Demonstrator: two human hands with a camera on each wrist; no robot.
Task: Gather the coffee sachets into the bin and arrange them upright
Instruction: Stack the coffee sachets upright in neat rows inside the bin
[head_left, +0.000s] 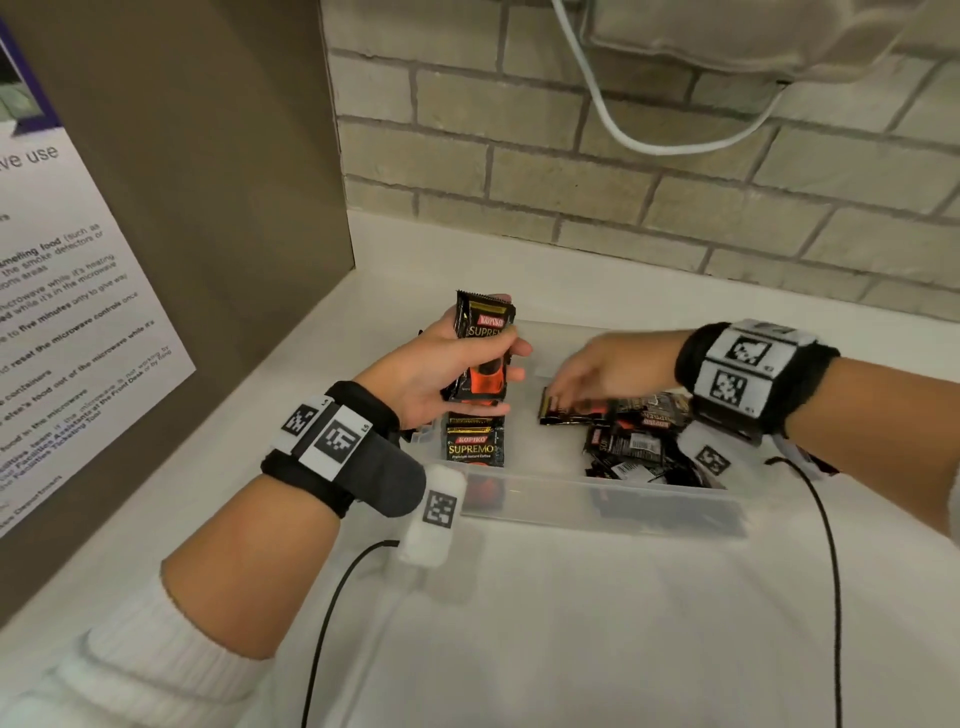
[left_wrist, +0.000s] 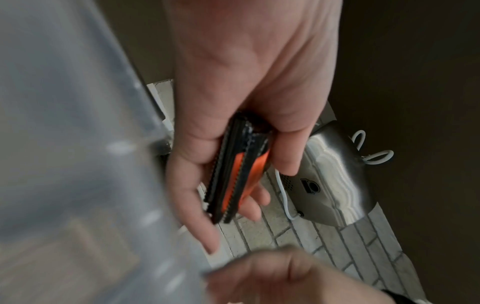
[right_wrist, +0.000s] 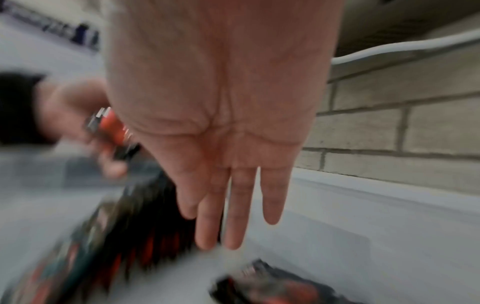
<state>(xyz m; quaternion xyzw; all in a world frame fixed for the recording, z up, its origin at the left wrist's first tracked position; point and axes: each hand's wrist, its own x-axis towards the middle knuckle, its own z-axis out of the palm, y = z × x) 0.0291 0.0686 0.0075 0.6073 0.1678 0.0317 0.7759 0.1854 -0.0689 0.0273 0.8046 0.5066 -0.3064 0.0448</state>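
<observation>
Left hand: the left hand (head_left: 434, 371) is hovering over the left end of the bin, fingers and thumb curling round a small stack of Kopiko Supremo sachets (head_left: 480, 353) and holding it upright; the left wrist view is showing several sachet edges (left_wrist: 235, 176) pressed together in that grip.
Right hand: the right hand (head_left: 610, 366) is reaching down into the middle of the bin, palm down; its fingers (right_wrist: 235, 207) are lying straight and close together in the right wrist view, holding nothing, the tips just above or touching a flat sachet (head_left: 569, 410); contact is too blurred to call.
Bin: the clear plastic bin (head_left: 597, 501) is sitting on the white counter (head_left: 571, 623) near its back edge, close to the brick wall (head_left: 675, 171).
Standing sachets: a row of sachets (head_left: 475, 444) is standing upright at the bin's left end, directly below the held stack.
Loose sachets: a jumbled pile of sachets (head_left: 636, 441) is lying flat toward the bin's right end.
Surroundings: a printed microwave notice (head_left: 67, 291) is hanging on the brown panel at the counter's left edge; a white cable (head_left: 649, 140) is looping across the wall.
</observation>
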